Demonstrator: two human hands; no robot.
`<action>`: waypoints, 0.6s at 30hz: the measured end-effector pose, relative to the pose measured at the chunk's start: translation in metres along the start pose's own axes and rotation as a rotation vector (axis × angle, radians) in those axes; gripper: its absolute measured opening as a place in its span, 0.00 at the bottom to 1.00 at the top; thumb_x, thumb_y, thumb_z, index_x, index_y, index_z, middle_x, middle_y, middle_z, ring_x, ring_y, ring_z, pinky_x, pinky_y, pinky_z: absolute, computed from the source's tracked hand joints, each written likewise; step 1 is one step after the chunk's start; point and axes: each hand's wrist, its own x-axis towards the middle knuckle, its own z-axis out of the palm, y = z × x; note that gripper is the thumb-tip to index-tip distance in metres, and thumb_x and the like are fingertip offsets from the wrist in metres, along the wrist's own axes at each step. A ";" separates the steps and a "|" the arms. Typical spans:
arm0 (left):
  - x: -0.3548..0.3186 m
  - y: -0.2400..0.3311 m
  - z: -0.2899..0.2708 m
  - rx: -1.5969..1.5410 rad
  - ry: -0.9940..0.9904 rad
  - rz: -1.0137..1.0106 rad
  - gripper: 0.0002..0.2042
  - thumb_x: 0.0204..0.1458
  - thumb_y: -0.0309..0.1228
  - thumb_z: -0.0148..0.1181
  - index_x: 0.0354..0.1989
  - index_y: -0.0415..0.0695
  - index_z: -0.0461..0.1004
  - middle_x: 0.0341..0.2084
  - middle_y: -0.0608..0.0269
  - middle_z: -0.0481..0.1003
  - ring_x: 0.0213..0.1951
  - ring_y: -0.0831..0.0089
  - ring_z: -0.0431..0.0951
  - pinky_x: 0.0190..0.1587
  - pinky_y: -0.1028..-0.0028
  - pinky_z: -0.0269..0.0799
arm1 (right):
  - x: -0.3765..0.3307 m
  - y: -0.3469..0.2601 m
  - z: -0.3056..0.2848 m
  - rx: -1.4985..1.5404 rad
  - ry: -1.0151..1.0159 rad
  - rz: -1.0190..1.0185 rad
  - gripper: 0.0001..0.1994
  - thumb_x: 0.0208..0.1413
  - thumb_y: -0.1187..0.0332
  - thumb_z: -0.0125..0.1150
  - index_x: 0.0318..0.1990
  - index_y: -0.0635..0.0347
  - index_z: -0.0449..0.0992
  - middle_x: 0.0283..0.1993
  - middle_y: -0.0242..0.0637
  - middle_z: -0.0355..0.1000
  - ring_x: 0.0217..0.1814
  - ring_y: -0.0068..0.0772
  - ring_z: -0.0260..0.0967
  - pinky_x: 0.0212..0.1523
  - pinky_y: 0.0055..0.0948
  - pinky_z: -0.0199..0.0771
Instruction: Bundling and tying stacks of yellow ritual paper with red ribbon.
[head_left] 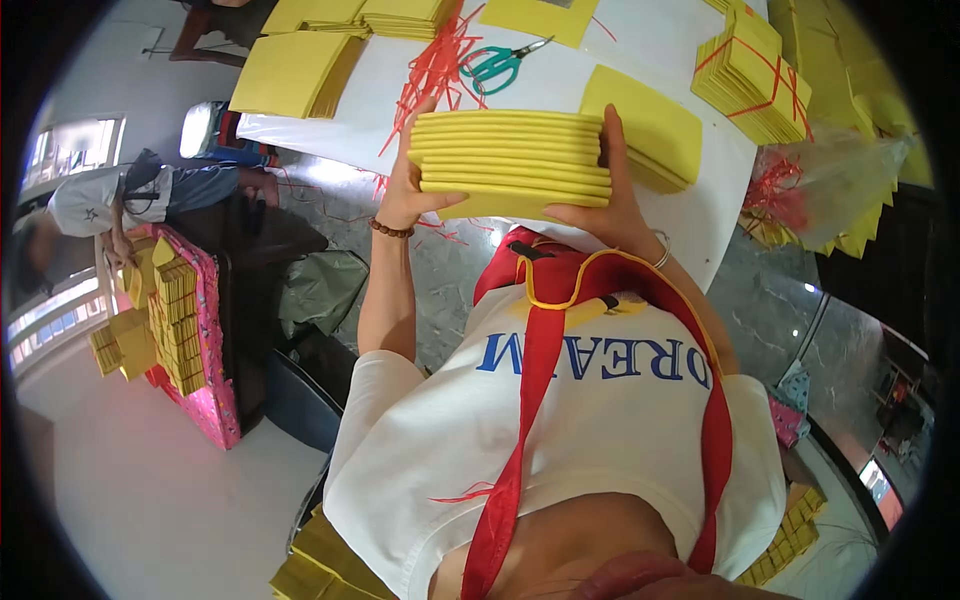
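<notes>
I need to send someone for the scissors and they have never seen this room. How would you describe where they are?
Start at the white table covered with stacks of yellow paper. At its far side, beyond the yellow stack held between the left hand and right hand, lie the scissors beside loose red string. Their teal handles are the only non-yellow, non-red thing there.

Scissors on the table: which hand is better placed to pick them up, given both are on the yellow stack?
Left, probably. The left hand grips the stack end just below the green-handled scissors; the right hand sits farther away.
</notes>
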 end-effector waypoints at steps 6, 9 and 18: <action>-0.013 -0.064 0.007 0.527 -0.239 -0.045 0.61 0.23 0.34 0.73 0.61 0.40 0.28 0.54 0.54 0.55 0.57 0.62 0.54 0.60 0.70 0.47 | -0.043 0.053 -0.007 -0.014 0.019 0.129 0.55 0.30 0.72 0.72 0.61 0.60 0.31 0.57 0.43 0.48 0.60 0.37 0.47 0.58 0.33 0.49; -0.011 -0.062 0.004 0.740 -0.344 0.143 0.61 0.23 0.37 0.74 0.60 0.39 0.29 0.55 0.54 0.54 0.57 0.62 0.55 0.58 0.69 0.50 | -0.047 0.045 -0.001 0.015 -0.098 0.084 0.59 0.31 0.75 0.70 0.61 0.52 0.21 0.61 0.42 0.42 0.63 0.39 0.45 0.59 0.36 0.51; 0.009 -0.067 0.012 0.725 -0.321 0.252 0.47 0.24 0.38 0.72 0.55 0.39 0.51 0.43 0.52 0.66 0.47 0.58 0.67 0.50 0.68 0.62 | -0.058 0.062 0.015 0.054 0.272 0.050 0.59 0.29 0.70 0.73 0.59 0.59 0.24 0.56 0.44 0.49 0.59 0.38 0.51 0.58 0.35 0.51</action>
